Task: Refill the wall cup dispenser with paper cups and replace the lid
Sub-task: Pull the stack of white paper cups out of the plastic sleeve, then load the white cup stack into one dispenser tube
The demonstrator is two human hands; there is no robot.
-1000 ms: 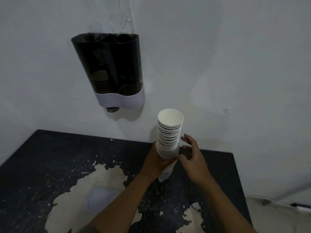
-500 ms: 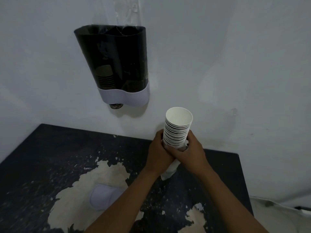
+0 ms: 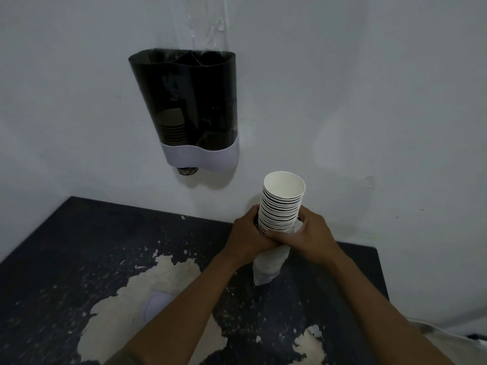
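Head view:
Cup stack (image 3: 282, 204): held upright over the table (image 3: 66, 259), below and right of the dispenser (image 3: 189, 101).
Left hand (image 3: 247, 233): wrapped round the stack's lower part.
Right hand (image 3: 308, 233): wrapped round the same part.
Lid (image 3: 155, 305): lying on the table, partly hidden by the left forearm.

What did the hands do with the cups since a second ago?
The right hand closed in and now grips the stack of paper cups; a second ago its fingers were open beside it. The left hand kept its hold. The dispenser stays open on top, and the lid still lies on the table.
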